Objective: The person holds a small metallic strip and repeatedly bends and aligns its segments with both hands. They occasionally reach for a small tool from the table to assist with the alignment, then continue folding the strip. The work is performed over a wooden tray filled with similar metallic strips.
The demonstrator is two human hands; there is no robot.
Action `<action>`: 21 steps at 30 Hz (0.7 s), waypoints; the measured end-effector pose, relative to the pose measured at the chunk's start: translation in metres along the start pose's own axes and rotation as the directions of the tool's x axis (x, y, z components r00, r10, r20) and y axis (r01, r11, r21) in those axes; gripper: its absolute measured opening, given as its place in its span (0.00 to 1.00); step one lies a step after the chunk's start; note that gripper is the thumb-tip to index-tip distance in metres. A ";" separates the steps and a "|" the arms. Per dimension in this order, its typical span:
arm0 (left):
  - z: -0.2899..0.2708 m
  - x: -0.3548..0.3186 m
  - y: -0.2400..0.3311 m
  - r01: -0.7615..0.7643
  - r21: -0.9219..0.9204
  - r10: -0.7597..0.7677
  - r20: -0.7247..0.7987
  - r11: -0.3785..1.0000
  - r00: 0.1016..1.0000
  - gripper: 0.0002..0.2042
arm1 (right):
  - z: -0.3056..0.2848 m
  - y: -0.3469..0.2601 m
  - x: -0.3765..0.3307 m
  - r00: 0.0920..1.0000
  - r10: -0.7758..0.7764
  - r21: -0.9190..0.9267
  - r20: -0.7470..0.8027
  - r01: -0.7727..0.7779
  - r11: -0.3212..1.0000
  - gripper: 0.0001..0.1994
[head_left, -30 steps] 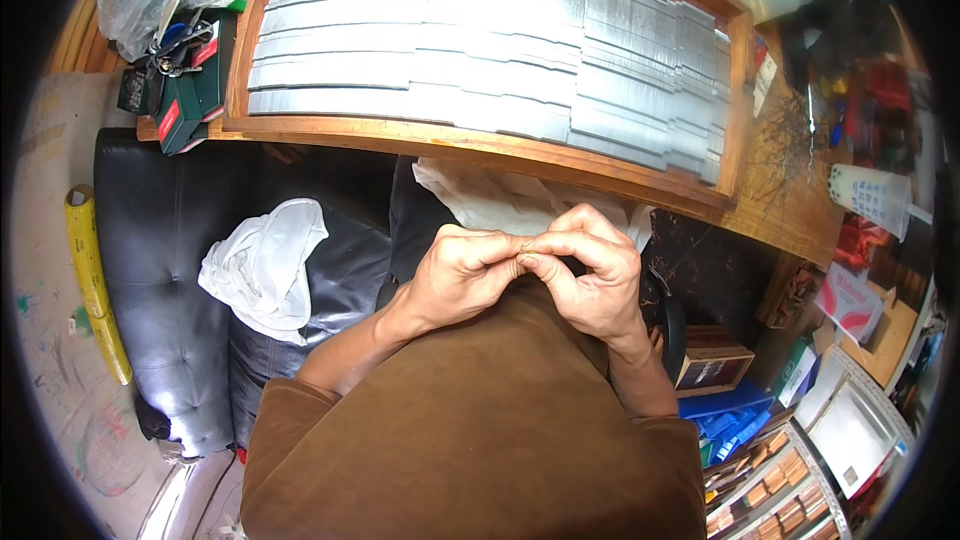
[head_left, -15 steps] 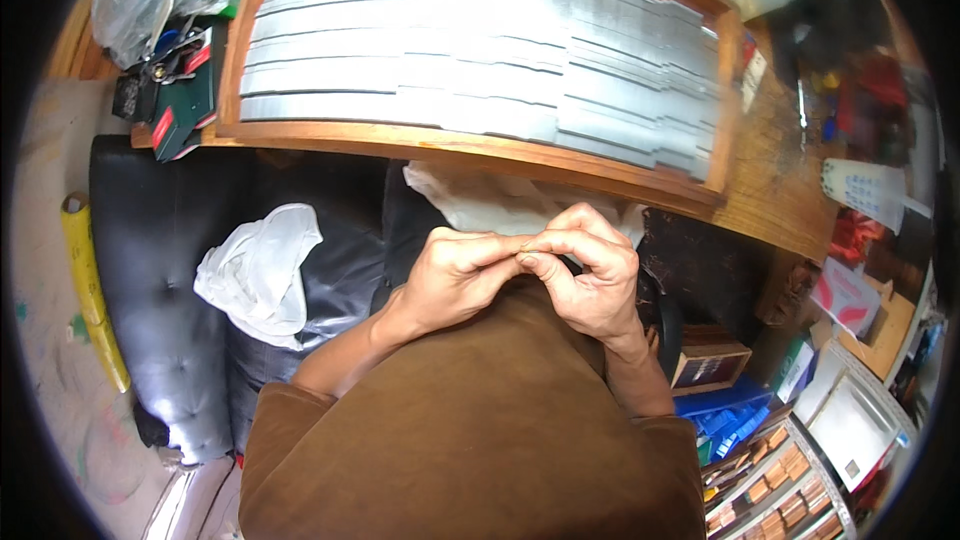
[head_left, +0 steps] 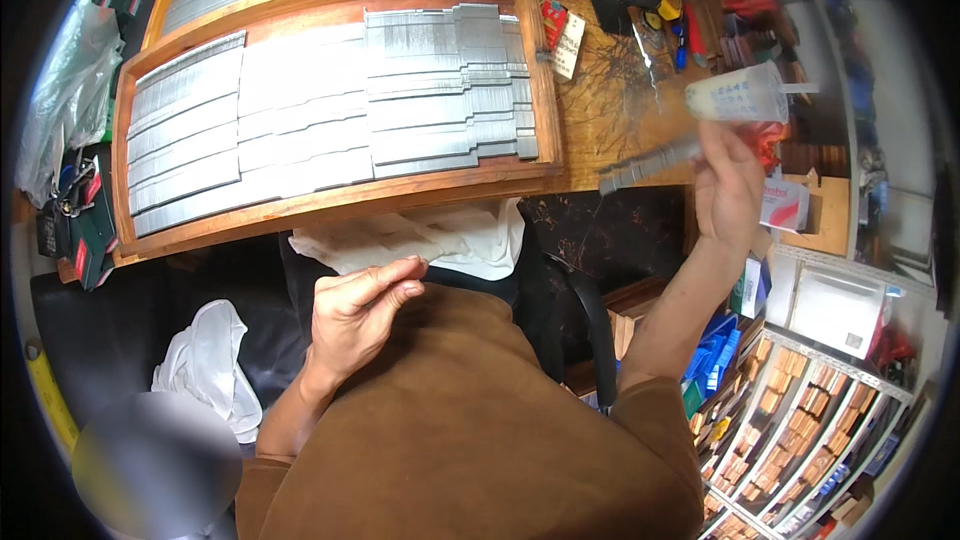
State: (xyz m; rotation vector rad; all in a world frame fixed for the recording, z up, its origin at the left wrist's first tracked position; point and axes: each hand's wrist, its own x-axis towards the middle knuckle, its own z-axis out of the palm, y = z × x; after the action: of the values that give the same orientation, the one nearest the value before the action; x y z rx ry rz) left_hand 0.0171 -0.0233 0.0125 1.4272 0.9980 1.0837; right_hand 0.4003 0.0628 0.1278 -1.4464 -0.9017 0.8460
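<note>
"So, what is the left hand (head_left: 352, 318) doing?"

"It hangs before the brown shirt (head_left: 480, 430), thumb and forefinger drawn close together; I can't tell if anything small sits between them."

"And the right hand (head_left: 730, 185)?"

"The 2 are well apart. That hand is out at the right end of the wooden bench (head_left: 580, 165), fingers stretched upward just beside a clear cup (head_left: 735, 92). A grey toothed strip (head_left: 650, 164) reaches across the bench toward the fingers; blur hides the join, so it may be pinched or merely alongside."

"What else is about?"

"Silver plates (head_left: 300, 110) lie in overlapping rows inside a wooden tray (head_left: 340, 206), left of the strip. Below the tray shows a white cloth (head_left: 470, 242)."
</note>
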 end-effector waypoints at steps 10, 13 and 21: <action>0.008 0.029 0.029 0.224 -0.019 -0.208 0.298 0.974 0.932 0.11 | 0.115 0.045 -0.123 0.754 0.100 -0.218 0.649 0.058 0.974 0.03; 0.002 0.026 0.029 0.334 0.006 -0.319 0.319 0.942 0.892 0.10 | 0.131 0.062 -0.133 0.742 0.123 -0.112 0.659 -0.065 0.992 0.04; 0.012 0.014 -0.005 0.551 -0.406 -0.447 0.329 0.729 0.832 0.08 | 0.142 0.088 -0.144 0.803 0.017 -0.207 0.595 0.133 0.969 0.12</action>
State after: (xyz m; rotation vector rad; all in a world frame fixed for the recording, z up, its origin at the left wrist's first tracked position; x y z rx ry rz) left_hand 0.0323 -0.0120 0.0083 0.7629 0.8122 0.6860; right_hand 0.2149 -0.0066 0.0313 -1.3582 -1.5623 1.2094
